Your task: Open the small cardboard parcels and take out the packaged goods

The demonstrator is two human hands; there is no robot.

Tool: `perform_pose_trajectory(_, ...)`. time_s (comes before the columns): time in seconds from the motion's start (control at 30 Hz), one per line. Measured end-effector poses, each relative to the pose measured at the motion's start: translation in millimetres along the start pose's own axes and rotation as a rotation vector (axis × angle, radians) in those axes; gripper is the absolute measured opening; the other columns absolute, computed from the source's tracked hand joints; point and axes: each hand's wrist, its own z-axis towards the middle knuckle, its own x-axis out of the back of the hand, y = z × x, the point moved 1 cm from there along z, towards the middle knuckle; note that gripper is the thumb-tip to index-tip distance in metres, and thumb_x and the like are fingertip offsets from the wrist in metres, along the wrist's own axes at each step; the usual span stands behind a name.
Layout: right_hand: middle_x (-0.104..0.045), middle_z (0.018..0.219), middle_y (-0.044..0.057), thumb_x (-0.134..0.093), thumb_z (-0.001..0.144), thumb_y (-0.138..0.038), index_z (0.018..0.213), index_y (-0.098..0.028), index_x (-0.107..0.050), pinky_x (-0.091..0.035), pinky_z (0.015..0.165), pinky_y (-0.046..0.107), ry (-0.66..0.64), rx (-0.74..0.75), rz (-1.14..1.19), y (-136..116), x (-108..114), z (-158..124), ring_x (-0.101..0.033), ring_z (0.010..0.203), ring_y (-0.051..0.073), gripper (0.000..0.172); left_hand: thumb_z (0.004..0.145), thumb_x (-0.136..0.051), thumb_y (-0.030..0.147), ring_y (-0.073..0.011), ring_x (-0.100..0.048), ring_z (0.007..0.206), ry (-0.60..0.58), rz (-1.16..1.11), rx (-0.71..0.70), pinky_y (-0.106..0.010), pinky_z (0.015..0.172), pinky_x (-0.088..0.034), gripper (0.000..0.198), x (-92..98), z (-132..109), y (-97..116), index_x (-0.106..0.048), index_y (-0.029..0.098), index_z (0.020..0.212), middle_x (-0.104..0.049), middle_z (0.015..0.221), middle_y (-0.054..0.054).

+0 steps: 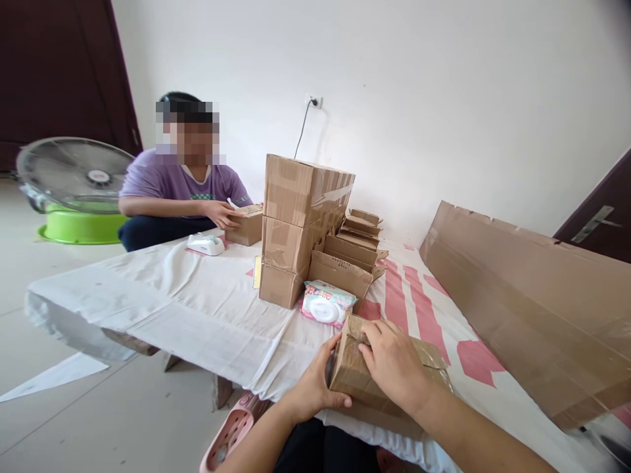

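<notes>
A taped cardboard box (367, 387) lies near the front edge of the cloth-covered table. My left hand (318, 384) is closed around its left end, thumb on the near side and fingers on the far side. On the box's top, my right hand (394, 358) has its bent fingers closed on the flap edge near the left end. Shiny tape runs over the box's right part, partly behind my right wrist. Just beyond the box lies a pack of wet wipes (324, 303) with a white lid.
Taped boxes (288, 190) stand stacked mid-table, with open boxes (340, 270) beside them. Across the table, a person (170, 187) holds a small box (246, 226) near a white tape dispenser (206, 244). A large cardboard sheet (532, 302) leans at the right. A fan (73, 174) stands left.
</notes>
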Motion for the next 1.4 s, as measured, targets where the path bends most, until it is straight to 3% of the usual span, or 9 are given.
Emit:
perform_pose_trajectory(0.13, -0.071, 0.094, 0.005, -0.055, 0.086, -0.003, 0.091, -0.019, -0.066, -0.051, 0.083, 0.039, -0.006, 0.058, 0.099, 0.6, 0.3, 1.2, -0.063, 0.091, 0.023, 0.02, 0.05, -0.089, 0.058, -0.0393, -0.029, 0.143, -0.004, -0.02, 0.011, -0.055, 0.118, -0.021, 0.127, -0.3, -0.5, 0.8, -0.023, 0.022, 0.152, -0.032, 0.155, -0.017)
perform_pose_trajectory(0.27, -0.07, 0.091, 0.004, -0.059, 0.087, -0.009, 0.084, -0.019, -0.065, -0.05, 0.083, 0.036, 0.013, 0.065, 0.183, -3.3, 1.0, 2.3, -0.062, 0.09, 0.022, 0.012, 0.049, -0.089, 0.059, -0.0387, -0.029, 0.143, 0.002, -0.008, 0.015, -0.053, 0.118, -0.023, 0.127, 0.0, -1.0, 0.8, -0.023, 0.023, 0.152, -0.032, 0.155, -0.016)
perform_pose_trajectory(0.67, -0.065, 0.084, 0.008, -0.051, 0.086, -0.007, 0.077, -0.017, -0.061, -0.048, 0.078, 0.037, 0.048, 0.154, -0.027, -8.8, -5.6, 7.8, -0.058, 0.084, 0.023, 0.017, 0.049, -0.086, 0.065, -0.0391, -0.027, 0.144, 0.003, 0.029, 0.003, -0.053, 0.119, -0.022, 0.128, 1.2, 0.1, 2.5, -0.024, 0.022, 0.152, -0.03, 0.156, -0.016)
perform_pose_trajectory(0.87, -0.061, 0.084, 0.007, -0.047, 0.084, -0.008, 0.077, -0.019, -0.054, -0.047, 0.072, 0.034, 0.071, 0.046, 0.042, 3.7, -8.1, 10.6, -0.058, 0.078, 0.021, 0.015, 0.05, -0.087, 0.063, -0.0394, -0.027, 0.144, 0.008, 0.022, 0.009, -0.055, 0.119, -0.021, 0.126, 1.1, 0.0, 0.8, -0.024, 0.023, 0.152, -0.031, 0.156, -0.016)
perform_pose_trajectory(1.17, -0.058, 0.075, 0.001, -0.041, 0.086, -0.018, 0.075, -0.023, -0.046, -0.046, 0.06, 0.026, 0.163, -0.098, 0.348, 54.3, 16.7, 0.0, -0.056, 0.066, 0.015, 0.013, 0.055, -0.085, 0.062, -0.0383, -0.031, 0.142, -0.007, 0.029, 0.007, -0.054, 0.119, -0.022, 0.122, 1.0, -1.5, 5.0, -0.022, 0.024, 0.152, -0.034, 0.155, -0.015)
perform_pose_trajectory(1.27, -0.059, 0.077, 0.002, -0.042, 0.087, -0.023, 0.077, -0.023, -0.047, -0.046, 0.06, 0.027, 0.231, -0.181, 0.327, 91.1, 23.0, -26.8, -0.057, 0.069, 0.016, 0.011, 0.057, -0.085, 0.061, -0.0386, -0.029, 0.143, -0.001, 0.06, 0.024, -0.056, 0.119, -0.02, 0.12, 2.1, -1.5, 5.6, -0.022, 0.024, 0.152, -0.034, 0.155, -0.015)
perform_pose_trajectory(1.4, -0.061, 0.078, 0.004, -0.041, 0.086, -0.027, 0.075, -0.023, -0.048, -0.046, 0.061, 0.029, 0.236, -0.351, 0.184, 151.2, 23.8, -86.3, -0.057, 0.07, 0.018, 0.013, 0.059, -0.084, 0.057, -0.0405, -0.03, 0.142, 0.025, 0.13, 0.045, -0.059, 0.118, -0.022, 0.114, 4.0, -0.5, 3.7, -0.025, 0.026, 0.151, -0.035, 0.154, -0.014)
